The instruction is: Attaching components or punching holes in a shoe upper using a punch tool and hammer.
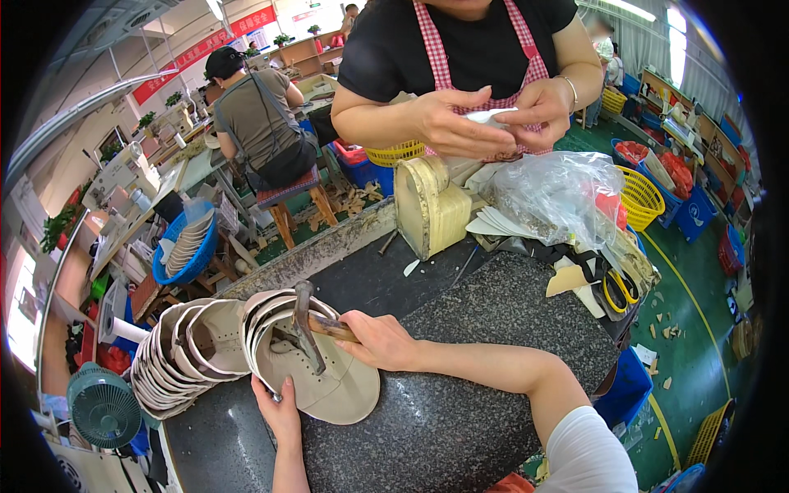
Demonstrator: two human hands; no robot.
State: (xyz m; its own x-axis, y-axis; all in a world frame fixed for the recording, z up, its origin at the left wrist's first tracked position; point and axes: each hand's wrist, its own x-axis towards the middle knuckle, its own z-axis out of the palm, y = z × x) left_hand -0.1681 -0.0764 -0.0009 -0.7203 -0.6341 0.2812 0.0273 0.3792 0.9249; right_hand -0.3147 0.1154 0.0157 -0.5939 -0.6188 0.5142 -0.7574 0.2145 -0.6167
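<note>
My right hand (380, 342) is wrapped round the wooden handle of a hammer (304, 316). The dark metal head hangs over a beige shoe upper (341, 390) that lies at the front of a nested stack. With fingers and thumb at the near edge of that upper, my left hand (281, 411) pinches it; its fingertips are partly hidden. To the left leans a second row of nested beige uppers (168, 357). All of this rests on a dark speckled stone worktop (460, 378).
Across the worktop a person in a checked apron (526, 49) handles a small white piece. A yellowish block (431, 209), a clear plastic bag (559, 193) and yellow-handled scissors (618, 292) lie along the far side. A green fan (104, 404) stands at the left.
</note>
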